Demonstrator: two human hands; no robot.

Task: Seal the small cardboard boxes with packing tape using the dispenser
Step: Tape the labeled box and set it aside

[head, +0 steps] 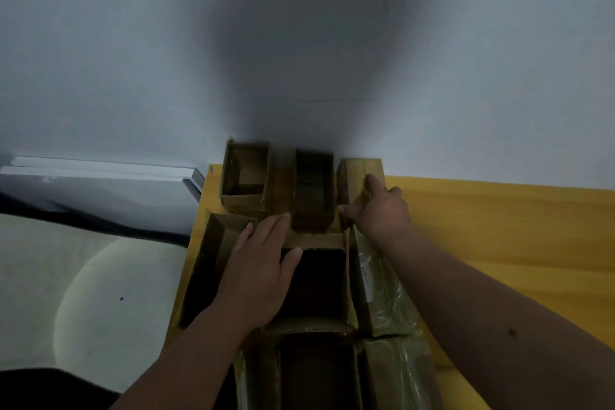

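Illegible label (365,276) on taped box (382,296)

A plain packing corner, likely a small workroom.
Open cardboard boxes (246,173) crowd the left edge of a yellow wooden table (499,236) set against a bare, scuffed white wall (133,60).

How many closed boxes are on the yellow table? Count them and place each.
3, along the right column: far closed box under the right hand, middle closed box, near closed box. More may sit below the frame.
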